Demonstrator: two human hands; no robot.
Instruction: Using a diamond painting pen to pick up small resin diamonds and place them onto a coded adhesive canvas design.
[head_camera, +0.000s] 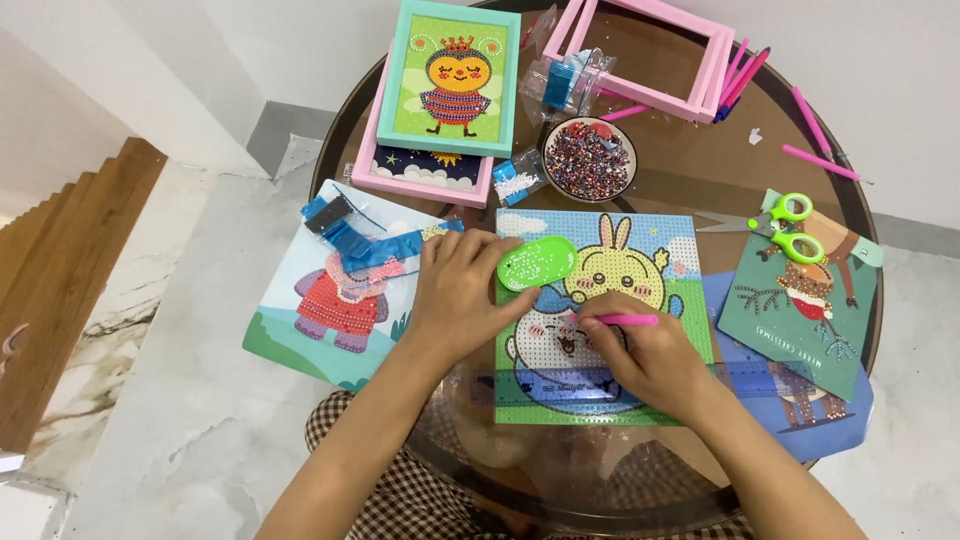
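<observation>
Gripping a pink applicator pen (622, 320) between fingers and thumb, my right hand (650, 358) lowers its tip toward the white round-faced figure on the rabbit diamond-painting canvas (605, 300), which lies flat at the near middle of the round bench (690, 165). My left hand (462, 290) lies beside it, fingers closed round the end of a small green bead tray (537, 262) that rests on the canvas's upper left corner. A blue ruler (640, 382) lies across the canvas's lower part, partly under my right wrist.

Judging from the pose, the step in hand is setting a bead on the canvas; the next move seems to call for a steady tip, placed squarely on one printed dot, while the tray is held level so nothing spills.

Farther out, an elephant canvas (330, 300) lies to the left with blue packets (345, 230) on it. A round dish of mixed beads (588, 160) stands just beyond the rabbit canvas. A teal-framed bee picture (455, 75) rests on a pink frame, empty pink frames (650, 50) lie at the far edge, and green scissors (790, 228) lie to the right, touching a reindeer canvas (800, 300).
</observation>
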